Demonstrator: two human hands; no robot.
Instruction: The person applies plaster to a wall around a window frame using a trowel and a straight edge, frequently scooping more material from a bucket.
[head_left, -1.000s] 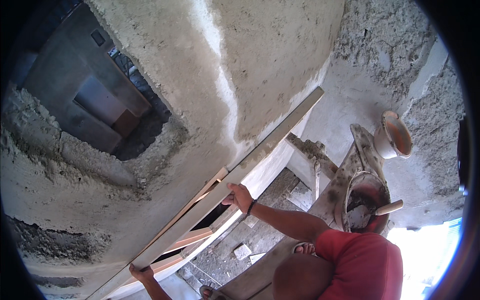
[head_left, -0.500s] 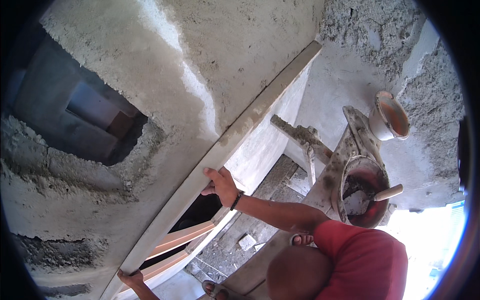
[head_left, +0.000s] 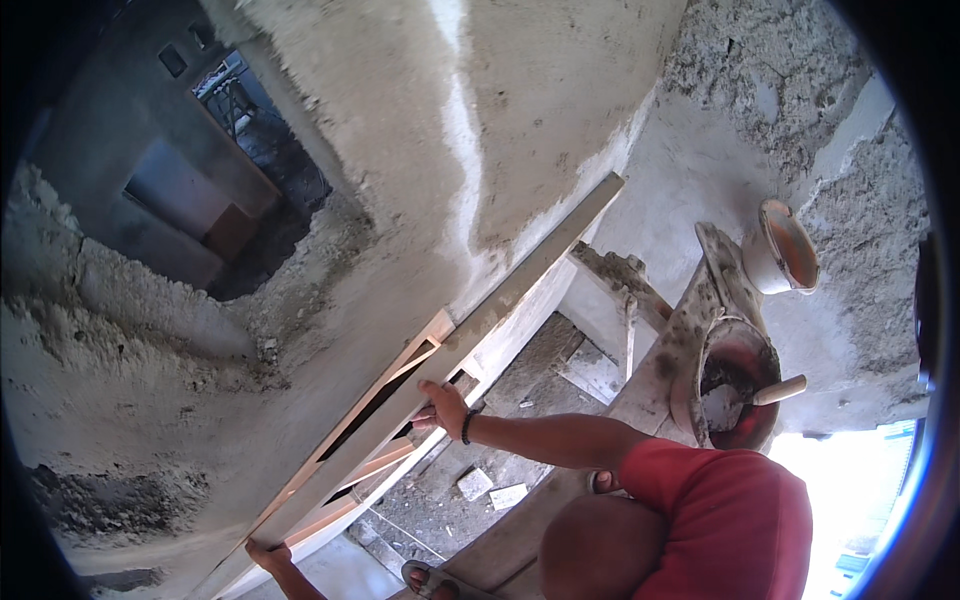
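A person in a red shirt [head_left: 720, 510] holds a long straightedge [head_left: 470, 340] flat against the rough plastered wall [head_left: 380, 150], running diagonally. One hand [head_left: 443, 408] grips it near mid-length; the other hand [head_left: 266, 555] clasps its lower end. A mortar-filled pan [head_left: 735, 400] with a trowel sits on a plank [head_left: 665, 360], bucket [head_left: 785, 250] beside it.

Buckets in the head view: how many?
2. One bucket lies tipped on its side at upper right, near the rough wall. The other sits on the spattered plank below it, holding mortar and a wooden-handled tool. Others may be hidden.
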